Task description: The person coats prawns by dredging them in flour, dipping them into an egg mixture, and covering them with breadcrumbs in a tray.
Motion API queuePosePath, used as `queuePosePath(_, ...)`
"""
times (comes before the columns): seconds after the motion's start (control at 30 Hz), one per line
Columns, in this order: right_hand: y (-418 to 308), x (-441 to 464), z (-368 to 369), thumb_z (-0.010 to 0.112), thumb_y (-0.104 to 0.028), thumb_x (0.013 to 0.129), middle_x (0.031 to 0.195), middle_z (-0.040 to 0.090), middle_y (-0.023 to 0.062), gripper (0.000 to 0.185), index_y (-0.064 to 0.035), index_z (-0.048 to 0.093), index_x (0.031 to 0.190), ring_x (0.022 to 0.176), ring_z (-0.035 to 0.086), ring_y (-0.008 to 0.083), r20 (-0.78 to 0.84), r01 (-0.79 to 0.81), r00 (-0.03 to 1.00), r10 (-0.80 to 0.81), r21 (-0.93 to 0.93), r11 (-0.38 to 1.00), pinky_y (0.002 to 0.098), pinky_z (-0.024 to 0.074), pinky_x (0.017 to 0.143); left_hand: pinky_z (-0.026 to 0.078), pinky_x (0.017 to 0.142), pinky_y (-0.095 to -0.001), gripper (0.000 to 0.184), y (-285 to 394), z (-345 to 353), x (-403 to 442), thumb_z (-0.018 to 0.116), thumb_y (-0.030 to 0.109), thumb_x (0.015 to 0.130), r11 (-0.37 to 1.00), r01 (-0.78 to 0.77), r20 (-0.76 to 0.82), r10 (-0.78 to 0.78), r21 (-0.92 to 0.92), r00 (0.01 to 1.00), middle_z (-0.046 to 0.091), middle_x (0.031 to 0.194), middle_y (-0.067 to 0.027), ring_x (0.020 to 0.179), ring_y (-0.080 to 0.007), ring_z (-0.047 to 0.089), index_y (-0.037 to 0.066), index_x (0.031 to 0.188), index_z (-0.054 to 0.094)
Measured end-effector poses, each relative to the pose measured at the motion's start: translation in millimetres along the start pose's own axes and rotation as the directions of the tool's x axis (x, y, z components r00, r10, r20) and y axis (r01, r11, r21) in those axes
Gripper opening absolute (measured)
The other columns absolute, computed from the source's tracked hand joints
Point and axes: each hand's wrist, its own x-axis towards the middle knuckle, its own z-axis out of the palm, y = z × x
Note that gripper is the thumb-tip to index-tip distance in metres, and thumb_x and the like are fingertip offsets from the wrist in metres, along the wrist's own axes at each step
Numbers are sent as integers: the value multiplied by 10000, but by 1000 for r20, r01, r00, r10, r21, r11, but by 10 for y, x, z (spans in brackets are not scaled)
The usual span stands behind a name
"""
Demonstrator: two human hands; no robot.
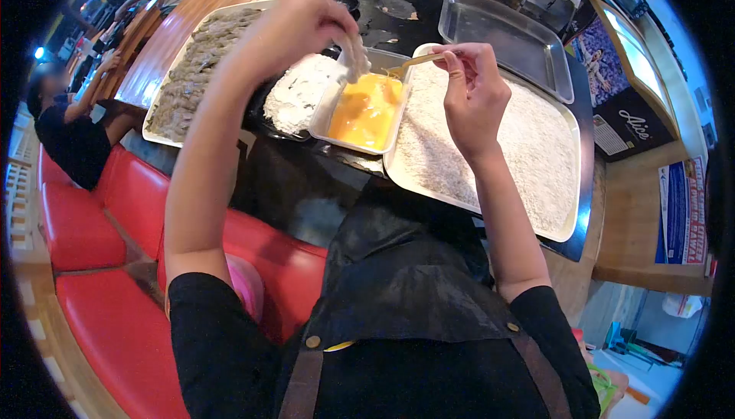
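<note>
My left hand is closed on a flour-coated shrimp, which hangs over the back of a white container of yellow beaten egg. In my right hand is the handle of a slim golden-brown fork. Its far end is over the egg container's back right part, too small to make out clearly. Left of the egg stands a black tray of white flour. To the right, below my right hand, lies a cream tray of pale breadcrumbs.
A cream tray of raw shrimp stands on the left, partly behind my left forearm. An empty metal tray sits at the back right. Red padded seats run along the left. Another person sits at the far left.
</note>
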Motion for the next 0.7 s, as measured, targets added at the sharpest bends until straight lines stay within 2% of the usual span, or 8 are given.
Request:
queuePosePath(0.03,-8,-20,-17,635,-3,892,841,708,114,72,-42,609,946,730,704,230,-5,4,1000,-4,24,1000,313,534,641,535,752,-326,180,128,98,-81,667,-12,799,1000,27,72,-28,12,997,728,897,-124,809,-206,683,24,963,734)
queuePosePath(0.1,-34,-94,-74,635,26,876,870,711,110,117,-46,626,968,751,709,232,48,18,999,-20,37,999,311,539,656,533,766,-355,211,123,391,-227,646,-30,766,1000,-2,256,8,-23,967,718,919,-136,863,-264,683,61,925,750)
queuePosePath(0.13,-49,-138,-102,635,40,868,885,713,108,142,-48,635,979,762,711,234,74,26,997,-29,46,999,311,541,664,538,769,-354,219,59,588,-309,654,-21,749,995,-64,332,34,78,942,720,912,-133,847,-276,690,77,915,759)
queuePosePath(0.23,-85,-283,-161,631,74,842,915,712,107,202,-51,653,999,795,715,240,259,48,963,-76,113,992,318,549,690,548,774,-359,182,133,856,-525,697,24,725,991,96,463,-128,92,877,726,863,-135,797,-291,706,83,881,769)
queuePosePath(0.3,-192,-329,-214,608,117,855,989,731,104,196,-25,643,985,915,720,213,394,55,915,-83,83,995,307,565,803,548,775,-360,175,90,866,-576,701,36,731,990,114,433,-139,84,890,727,862,-138,796,-287,709,78,887,769)
queuePosePath(0.47,-146,-408,-162,623,94,847,966,729,93,209,-48,662,996,892,722,234,471,38,880,-52,39,999,303,572,778,547,769,-361,162,135,819,-553,711,53,739,987,144,472,-163,77,866,725,857,-143,790,-278,709,68,890,767)
queuePosePath(0.57,-196,-355,-191,618,99,851,973,731,96,202,-39,644,996,908,723,217,462,46,886,-45,10,999,297,570,775,545,760,-358,165,153,789,-516,714,57,735,990,128,474,-140,58,870,723,850,-148,774,-281,704,61,892,765)
queuePosePath(0.7,-180,-266,-236,581,118,879,959,728,116,191,-22,597,1008,936,714,192,318,73,945,-72,7,997,294,561,805,546,735,-338,167,168,523,-337,703,51,744,998,41,359,-55,47,932,718,823,-156,724,-268,694,50,900,761)
